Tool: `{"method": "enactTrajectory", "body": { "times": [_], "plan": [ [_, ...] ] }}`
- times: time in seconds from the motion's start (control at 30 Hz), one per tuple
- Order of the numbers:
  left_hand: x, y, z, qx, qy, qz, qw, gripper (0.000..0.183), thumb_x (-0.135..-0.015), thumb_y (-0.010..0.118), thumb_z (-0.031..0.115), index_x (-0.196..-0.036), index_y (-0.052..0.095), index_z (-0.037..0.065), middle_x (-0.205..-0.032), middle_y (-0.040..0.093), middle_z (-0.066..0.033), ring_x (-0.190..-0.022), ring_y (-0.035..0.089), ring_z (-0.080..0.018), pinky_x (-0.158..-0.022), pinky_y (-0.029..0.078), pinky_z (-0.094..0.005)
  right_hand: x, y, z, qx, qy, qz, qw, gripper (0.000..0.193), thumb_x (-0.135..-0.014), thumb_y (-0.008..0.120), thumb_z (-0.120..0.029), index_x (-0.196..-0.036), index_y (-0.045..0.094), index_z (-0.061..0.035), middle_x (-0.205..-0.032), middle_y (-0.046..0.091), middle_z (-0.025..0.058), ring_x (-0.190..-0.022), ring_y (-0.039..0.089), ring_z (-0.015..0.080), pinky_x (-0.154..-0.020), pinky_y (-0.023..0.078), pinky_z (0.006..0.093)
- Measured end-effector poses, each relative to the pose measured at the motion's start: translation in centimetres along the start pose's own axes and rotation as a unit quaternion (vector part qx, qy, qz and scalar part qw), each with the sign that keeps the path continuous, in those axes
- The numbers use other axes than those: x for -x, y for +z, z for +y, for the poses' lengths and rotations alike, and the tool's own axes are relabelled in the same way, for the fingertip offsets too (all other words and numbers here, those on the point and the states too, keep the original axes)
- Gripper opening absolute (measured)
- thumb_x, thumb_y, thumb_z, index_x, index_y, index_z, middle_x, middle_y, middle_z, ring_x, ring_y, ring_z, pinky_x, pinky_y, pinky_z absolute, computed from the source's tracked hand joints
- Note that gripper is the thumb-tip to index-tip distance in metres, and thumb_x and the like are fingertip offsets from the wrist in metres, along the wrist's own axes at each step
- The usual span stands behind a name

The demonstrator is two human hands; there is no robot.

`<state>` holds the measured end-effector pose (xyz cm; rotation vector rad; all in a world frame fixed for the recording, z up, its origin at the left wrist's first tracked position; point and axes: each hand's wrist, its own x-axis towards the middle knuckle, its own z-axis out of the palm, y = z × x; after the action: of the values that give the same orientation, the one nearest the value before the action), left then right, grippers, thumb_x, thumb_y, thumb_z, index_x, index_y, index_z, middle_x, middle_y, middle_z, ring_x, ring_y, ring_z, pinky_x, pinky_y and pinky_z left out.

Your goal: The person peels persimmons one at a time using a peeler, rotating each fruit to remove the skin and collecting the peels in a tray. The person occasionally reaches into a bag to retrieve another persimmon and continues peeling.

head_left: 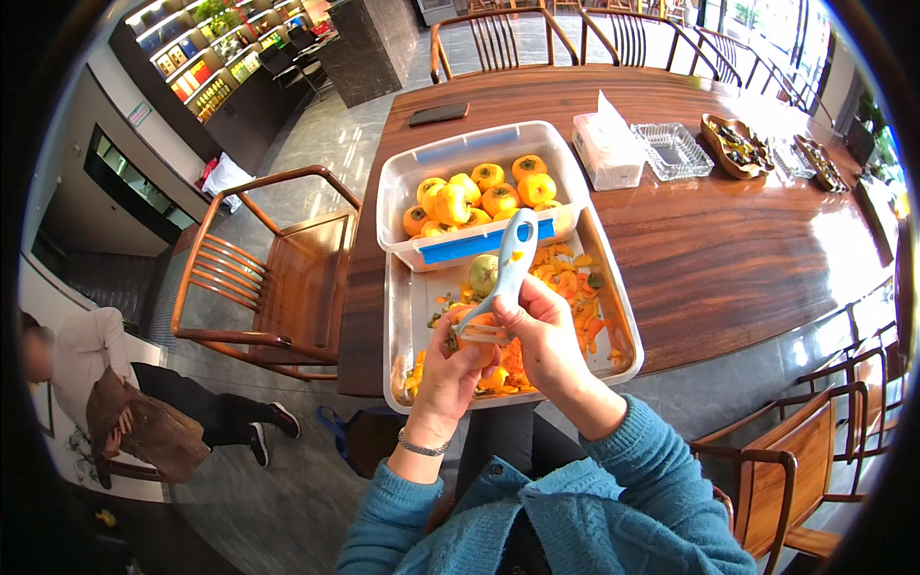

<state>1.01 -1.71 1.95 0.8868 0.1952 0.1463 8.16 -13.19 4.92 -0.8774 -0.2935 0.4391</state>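
My left hand (447, 369) cups an orange persimmon (474, 347) over a metal tray (402, 316). My right hand (543, 331) grips a pale blue peeler (508, 270) whose blade rests on the fruit's top. Orange peel strips (570, 283) and one greenish fruit (482, 273) lie in the tray. Behind it, a clear plastic tub (479, 149) holds several whole orange persimmons (484, 196).
The tray sits at the near edge of a long dark wooden table (728, 240) with a tissue box (606, 149), a glass dish (673, 149), a wooden snack bowl (736, 146) and a phone (438, 114). Wooden chairs (278, 278) stand around. A person (125, 402) sits at far left.
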Motion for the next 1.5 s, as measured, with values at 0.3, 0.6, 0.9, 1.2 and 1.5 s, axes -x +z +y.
{"method": "enactTrajectory", "body": {
  "times": [0.3, 0.6, 0.9, 1.2, 1.5],
  "plan": [
    [0.0, -0.8, 0.0, -0.009, -0.001, -0.069, 0.998, 0.057, -0.078, 0.06, 0.047, -0.116, 0.046, 0.007, -0.098, 0.056, -0.0059, -0.084, 0.056, -0.0154, -0.066, 0.044, -0.0249, -1.9, -2.6, 0.8, -0.11, 0.047, 0.073, 0.99, 0.01, -0.089, 0.051, -0.014, -0.096, 0.054, -0.0079, -0.08, 0.051, -0.0009, -0.076, 0.045, 0.01, -0.074, 0.038, 0.0262],
    [0.2, -0.6, -0.4, -0.067, 0.013, -0.033, 0.997, 0.05, -0.088, 0.051, 0.043, -0.123, 0.042, 0.008, -0.115, 0.049, -0.0045, -0.097, 0.053, -0.0159, -0.072, 0.047, -0.0259, -1.7, -1.4, 0.6, -0.152, 0.073, 0.034, 0.985, 0.008, -0.089, 0.053, -0.016, -0.091, 0.056, -0.0085, -0.078, 0.051, -0.0015, -0.074, 0.046, 0.0104, -0.069, 0.038, 0.0252],
    [0.2, -0.9, 0.8, 0.002, -0.024, 0.003, 1.0, 0.055, -0.078, 0.069, 0.027, -0.122, 0.043, 0.006, -0.108, 0.056, -0.0087, -0.084, 0.058, -0.0187, -0.066, 0.048, -0.027, -1.5, -2.4, -2.0, 0.053, -0.009, 0.021, 0.998, 0.018, -0.087, 0.058, -0.014, -0.099, 0.058, -0.0004, -0.088, 0.059, 0.0001, -0.083, 0.051, 0.007, -0.077, 0.041, 0.0237],
    [-0.1, -0.1, 0.3, -0.184, 0.068, -0.02, 0.98, 0.057, -0.074, 0.07, 0.004, -0.121, 0.038, 0.006, -0.113, 0.047, -0.0054, -0.105, 0.05, -0.0147, -0.089, 0.045, -0.0259, 0.2, 0.9, -0.5, 0.083, 0.015, -0.016, 0.996, 0.02, -0.088, 0.058, -0.014, -0.101, 0.055, 0.0005, -0.086, 0.057, 0.0007, -0.077, 0.051, 0.0062, -0.067, 0.046, 0.0218],
    [1.0, -0.2, 1.3, -0.208, 0.073, -0.081, 0.972, 0.066, -0.07, 0.071, 0.001, -0.126, 0.035, 0.004, -0.117, 0.044, -0.0081, -0.111, 0.045, -0.0169, -0.096, 0.038, -0.0297, -2.1, -1.6, -0.3, -0.053, 0.043, 0.042, 0.997, 0.013, -0.086, 0.058, -0.012, -0.097, 0.059, -0.0053, -0.086, 0.058, -0.0021, -0.075, 0.049, 0.0055, -0.069, 0.039, 0.0219]
  ]
}}
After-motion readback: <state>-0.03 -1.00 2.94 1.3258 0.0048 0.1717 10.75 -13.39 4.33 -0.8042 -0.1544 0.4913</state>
